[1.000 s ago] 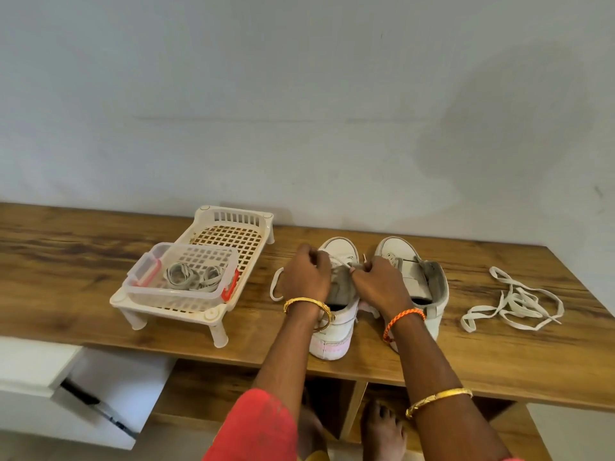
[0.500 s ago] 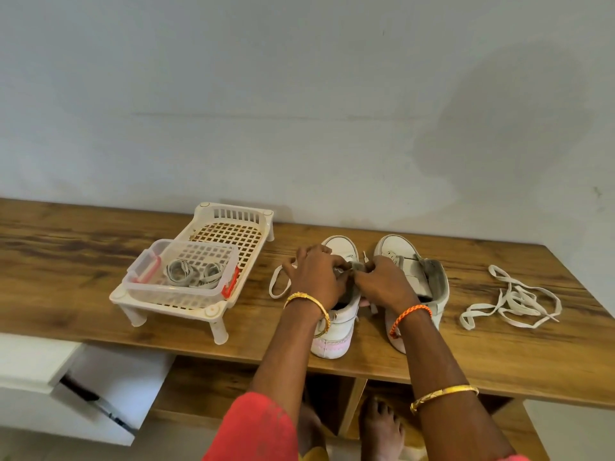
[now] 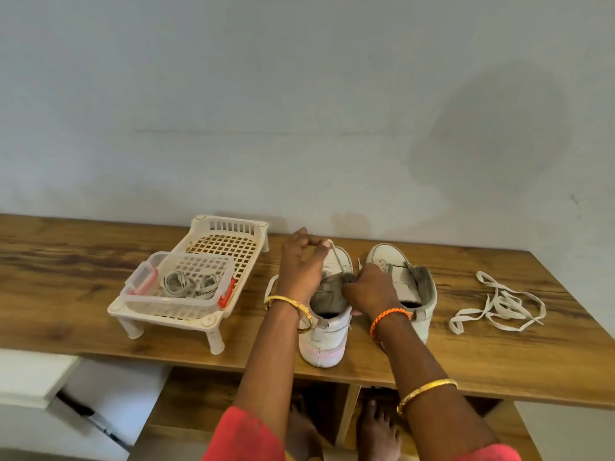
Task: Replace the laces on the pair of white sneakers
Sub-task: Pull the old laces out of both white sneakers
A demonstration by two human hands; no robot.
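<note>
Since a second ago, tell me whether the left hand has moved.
Yes. The left hand has lifted away from the sneaker's opening toward its toe and the wall, pulling a lace up.

Hiding most of the left sneaker's (image 3: 327, 322) lacing behind both hands; cutting off the drawer (image 3: 36, 377) at the frame's left edge.

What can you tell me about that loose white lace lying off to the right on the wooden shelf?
The loose white lace is a flat, ribbon-like strip that looks like woven fabric, off-white in colour. It lies in an untidy heap of loops and crossings, with one long loop trailing toward the sneakers. It rests directly on the wooden shelf, to the right of the right-hand sneaker and apart from it. Neither hand touches it, and it is threaded through nothing.
</note>
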